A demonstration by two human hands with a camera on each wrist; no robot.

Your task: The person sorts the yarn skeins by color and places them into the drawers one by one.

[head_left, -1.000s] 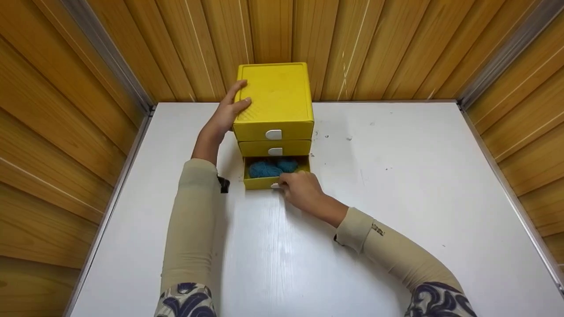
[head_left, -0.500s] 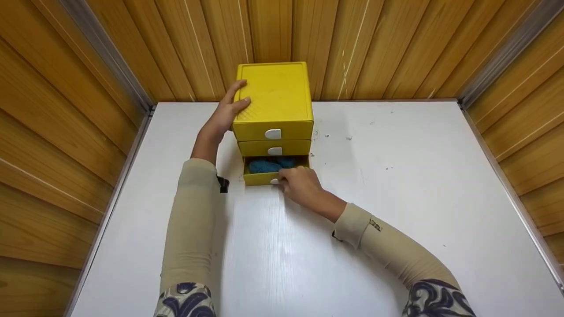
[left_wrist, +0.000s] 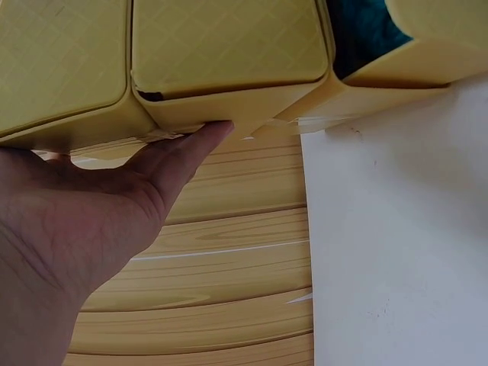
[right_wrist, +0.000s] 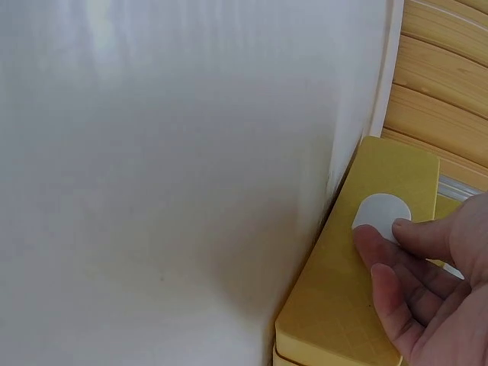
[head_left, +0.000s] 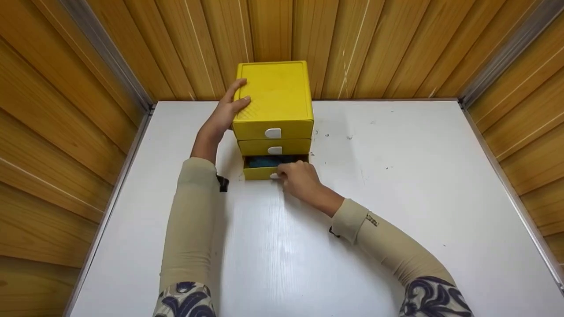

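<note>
A yellow unit of stacked drawers (head_left: 275, 90) stands at the back of the table, each drawer front bearing a white tab. My left hand (head_left: 224, 112) rests against its left side, thumb and a finger reaching onto the top edge. In the left wrist view that hand's fingers lie fairly straight along the side wall. The bottom drawer (head_left: 257, 173) is pulled partly out, with blue yarn (left_wrist: 370, 34) inside, mostly in shadow. Thumb and fingers of my right hand (head_left: 302, 178) pinch the white drawer handle (right_wrist: 383, 212), partly covering it.
The white table (head_left: 273, 255) carries small marks right of the unit. Wood-patterned panels (head_left: 387, 48) enclose the back and both sides, the back one close behind the unit. The middle drawer (head_left: 251, 148) and top drawer (head_left: 251, 131) are closed.
The bottom drawer has slid part of the way inward, away from me, with my right hand on its handle. Less of the blue yarn shows. My left hand has stayed in place.
</note>
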